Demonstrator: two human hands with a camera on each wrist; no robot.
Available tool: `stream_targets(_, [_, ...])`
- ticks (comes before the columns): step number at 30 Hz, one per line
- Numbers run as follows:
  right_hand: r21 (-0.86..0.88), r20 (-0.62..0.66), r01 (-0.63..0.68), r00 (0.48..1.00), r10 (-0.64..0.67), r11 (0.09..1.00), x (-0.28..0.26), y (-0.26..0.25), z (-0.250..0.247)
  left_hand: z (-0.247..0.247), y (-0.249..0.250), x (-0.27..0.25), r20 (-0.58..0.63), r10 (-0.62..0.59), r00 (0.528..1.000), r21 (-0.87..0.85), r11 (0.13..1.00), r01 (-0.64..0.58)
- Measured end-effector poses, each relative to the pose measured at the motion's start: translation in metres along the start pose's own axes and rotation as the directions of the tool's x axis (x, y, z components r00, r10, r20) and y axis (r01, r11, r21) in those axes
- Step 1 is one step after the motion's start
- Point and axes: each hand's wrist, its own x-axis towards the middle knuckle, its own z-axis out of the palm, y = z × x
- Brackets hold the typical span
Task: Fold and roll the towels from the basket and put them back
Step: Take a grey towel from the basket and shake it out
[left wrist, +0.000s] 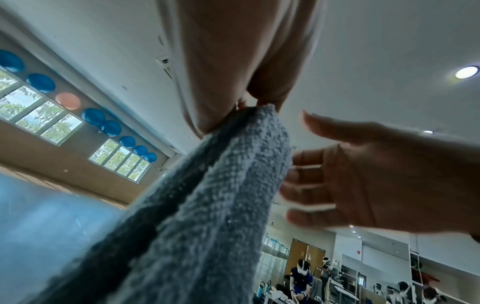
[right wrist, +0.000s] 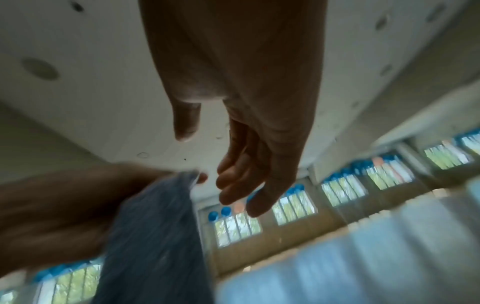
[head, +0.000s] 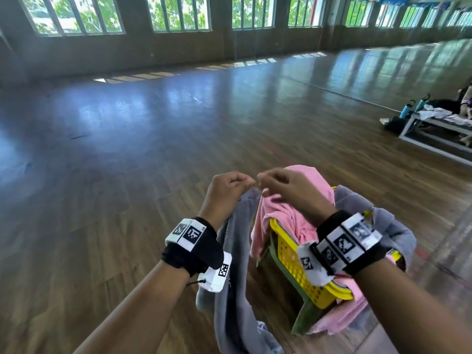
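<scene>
The left hand (head: 227, 190) pinches the top corner of a grey towel (head: 237, 272) that hangs down beside the yellow basket (head: 293, 264). The right hand (head: 288, 190) reaches toward that corner, fingers loose, holding nothing. A pink towel (head: 286, 215) drapes over the basket's rim.

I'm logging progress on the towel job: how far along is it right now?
Early stage. Nothing rolled is visible. In hand: the left hand pinches the top edge of a grey towel hanging to the floor, while the right hand reaches for it, open. Left: the pink towel and another grey one still lie unfolded over the yellow basket.
</scene>
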Motion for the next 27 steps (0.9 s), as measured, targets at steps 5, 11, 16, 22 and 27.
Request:
stream_targets(5, [0.166, 0.024, -0.062, 0.998, 0.059, 0.984, -0.011, 0.024, 0.026, 0.001, -0.008, 0.004, -0.031, -0.012, 0.999, 0.036, 0.999, 0.013])
stream_targets(11, [0.22, -0.2, 0.16, 0.973, -0.116, 0.962, 0.001, 0.004, 0.021, 0.011, -0.002, -0.003, 0.031, -0.061, 0.998, -0.22, 0.973, 0.067])
stream_targets(16, [0.201, -0.362, 0.181, 0.927, -0.098, 0.963, 0.028, -0.014, -0.014, 0.008, -0.015, -0.023, 0.135, -0.062, 0.989, -0.14, 0.987, 0.081])
stream_targets(22, [-0.322, 0.075, 0.148, 0.989, -0.13, 0.935, -0.002, -0.014, 0.007, -0.006, 0.001, -0.009, 0.08, 0.025, 0.996, -0.078, 0.997, -0.019])
stream_targets(27, [0.034, -0.067, 0.113, 0.992, -0.11, 0.993, -0.012, 0.012, -0.017, 0.009, 0.013, -0.009, 0.293, 0.031, 0.956, -0.054, 0.998, -0.015])
